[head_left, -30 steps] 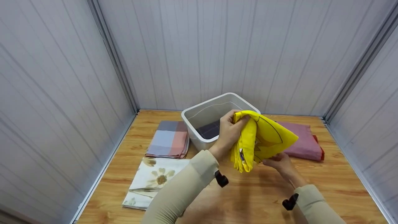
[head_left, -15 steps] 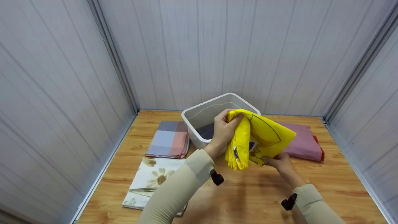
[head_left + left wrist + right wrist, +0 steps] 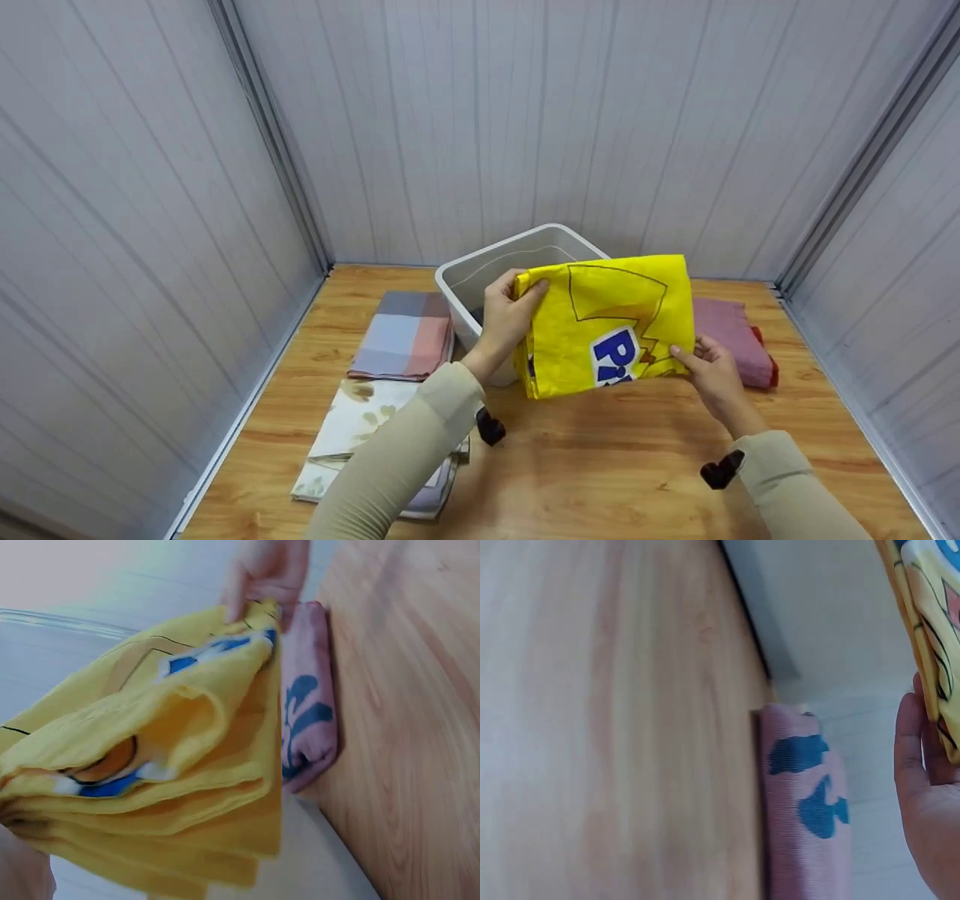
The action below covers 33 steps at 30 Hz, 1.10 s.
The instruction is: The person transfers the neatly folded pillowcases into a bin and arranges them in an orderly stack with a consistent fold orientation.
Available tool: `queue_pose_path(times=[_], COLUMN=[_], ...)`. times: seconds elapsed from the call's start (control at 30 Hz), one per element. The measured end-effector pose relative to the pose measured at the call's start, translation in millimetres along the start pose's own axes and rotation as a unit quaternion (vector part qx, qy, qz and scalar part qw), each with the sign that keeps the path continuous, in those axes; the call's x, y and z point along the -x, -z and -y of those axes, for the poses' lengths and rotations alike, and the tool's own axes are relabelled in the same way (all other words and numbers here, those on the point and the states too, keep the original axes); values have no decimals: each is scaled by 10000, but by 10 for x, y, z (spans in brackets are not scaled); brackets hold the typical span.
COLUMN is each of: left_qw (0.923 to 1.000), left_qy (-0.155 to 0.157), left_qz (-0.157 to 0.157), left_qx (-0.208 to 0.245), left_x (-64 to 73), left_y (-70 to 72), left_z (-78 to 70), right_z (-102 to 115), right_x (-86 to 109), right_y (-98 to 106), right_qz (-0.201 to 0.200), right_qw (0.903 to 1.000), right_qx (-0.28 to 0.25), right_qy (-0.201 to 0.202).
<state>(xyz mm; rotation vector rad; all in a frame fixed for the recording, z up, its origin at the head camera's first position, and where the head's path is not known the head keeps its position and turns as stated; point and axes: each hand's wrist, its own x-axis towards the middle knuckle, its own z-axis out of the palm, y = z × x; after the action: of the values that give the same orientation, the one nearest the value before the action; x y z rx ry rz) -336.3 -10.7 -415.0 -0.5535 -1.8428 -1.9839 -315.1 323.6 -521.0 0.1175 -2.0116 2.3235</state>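
Observation:
A folded yellow cloth (image 3: 600,300) with dark outlines and blue-and-white lettering is held up in front of the bin. My left hand (image 3: 508,315) pinches its left edge near the upper corner, thumb on the near face. At the lower right corner, my right hand (image 3: 712,375) pinches the cloth between thumb and fingers. Several stacked layers of the cloth (image 3: 172,765) fan apart in the left wrist view. The white bin (image 3: 469,281) stands behind, partly covered by the cloth and my left hand.
Left of the bin lies a folded checked cloth (image 3: 401,334); nearer is a white flowered cloth (image 3: 367,412), partly under my left forearm. A folded pink cloth (image 3: 731,337) with red edging lies at the right. Panel walls (image 3: 480,135) enclose the wooden table (image 3: 600,480).
The yellow cloth has turned from a drooping, angled fold to a flatter face showing its lettering. My left hand has shifted left and my right hand slightly right and up.

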Motion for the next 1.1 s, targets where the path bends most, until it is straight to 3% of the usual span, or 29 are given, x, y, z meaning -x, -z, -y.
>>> queue_pose_path(times=[0.13,0.37,0.5,0.73,1.1], left_qw=[9995,9956,9920,9895,9873], left_qy=[182,646,925,1152,1328], left_qz=[-28,-47,55,384,242], left_qx=[-275,-674,-854,-788,-840], left_x=[23,-47,-63,-108,-196], left_y=[81,215,284,399,565], left_z=[5,333,310,267,254], right_z=[140,332,426,586,767], right_x=[-42,-112,-161,-243,-369], right_y=[-19,-50,-94,-208,-398], right_qz=[-53,-178,-55,-11,434], right_qw=[9995,9963,9953,9879,9875], right_qx=[268,774,882,1548,1497], right_qy=[128,324,398,-52,-221])
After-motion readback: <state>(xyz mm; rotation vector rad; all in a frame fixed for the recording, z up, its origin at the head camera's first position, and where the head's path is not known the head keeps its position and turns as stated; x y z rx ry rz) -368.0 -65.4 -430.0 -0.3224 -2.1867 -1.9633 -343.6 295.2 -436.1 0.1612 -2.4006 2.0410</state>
